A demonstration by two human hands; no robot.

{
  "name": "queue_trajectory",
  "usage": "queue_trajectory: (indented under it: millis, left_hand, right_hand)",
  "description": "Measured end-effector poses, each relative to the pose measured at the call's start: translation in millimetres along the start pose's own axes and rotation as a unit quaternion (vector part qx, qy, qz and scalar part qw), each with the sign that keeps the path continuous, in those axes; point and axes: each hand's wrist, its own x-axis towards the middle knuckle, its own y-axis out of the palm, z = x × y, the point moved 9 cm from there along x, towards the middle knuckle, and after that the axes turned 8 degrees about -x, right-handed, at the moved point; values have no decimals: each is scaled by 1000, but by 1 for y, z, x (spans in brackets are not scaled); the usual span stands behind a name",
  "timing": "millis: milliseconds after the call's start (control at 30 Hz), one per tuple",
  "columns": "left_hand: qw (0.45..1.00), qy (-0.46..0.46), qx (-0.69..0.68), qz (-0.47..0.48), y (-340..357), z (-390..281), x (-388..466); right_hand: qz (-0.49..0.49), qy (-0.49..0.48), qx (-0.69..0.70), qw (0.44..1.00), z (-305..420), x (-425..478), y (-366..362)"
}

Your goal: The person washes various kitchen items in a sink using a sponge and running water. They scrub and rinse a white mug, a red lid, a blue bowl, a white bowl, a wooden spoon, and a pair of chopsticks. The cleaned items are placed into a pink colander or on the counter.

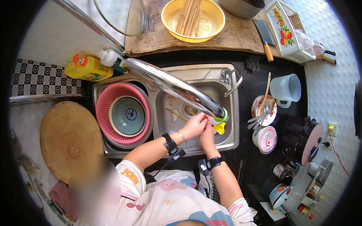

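Note:
My left hand (pixel 194 125) and my right hand (pixel 207 135) meet fingertip to fingertip above the right-hand basin of a stainless steel sink (pixel 169 132). A thick chrome faucet spout (pixel 178 87) ends just beyond them. Whatever may be pinched between the fingers is too small to make out. Beside my right hand lies a yellow plastic scoop (pixel 219 128), and behind it a green-rimmed item (pixel 223 115) is partly covered by the spout. A thin stick (pixel 175 113) and food scraps rest near the drain strainer (pixel 190 109).
In the left basin, a pink colander (pixel 103 118) holds a ceramic bowl (pixel 121 118). Bottles (pixel 90 67) stand behind it. Rightward are stacked dishes with spoons (pixel 256 106), a jug (pixel 285 87), a lidded bowl (pixel 264 139) and an electric cooker (pixel 299 141). A cleaver (pixel 264 31) lies at the back.

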Motion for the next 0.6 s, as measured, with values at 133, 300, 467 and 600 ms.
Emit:
queue_trajectory:
  millis: [133, 300, 467, 600]
  left_hand:
    - [993, 14, -57, 98, 7, 3, -4]
    - [939, -49, 341, 21, -59, 118, 16]
    - [939, -35, 337, -61, -65, 120, 47]
    - [890, -138, 433, 43, -45, 74, 35]
  right_hand:
    - [-3, 0, -107, 994, -27, 4, -8]
    - [-7, 86, -61, 994, -51, 12, -34]
    - [-18, 57, -80, 995, -27, 5, -53]
    - [-33, 62, -37, 997, -35, -8, -59]
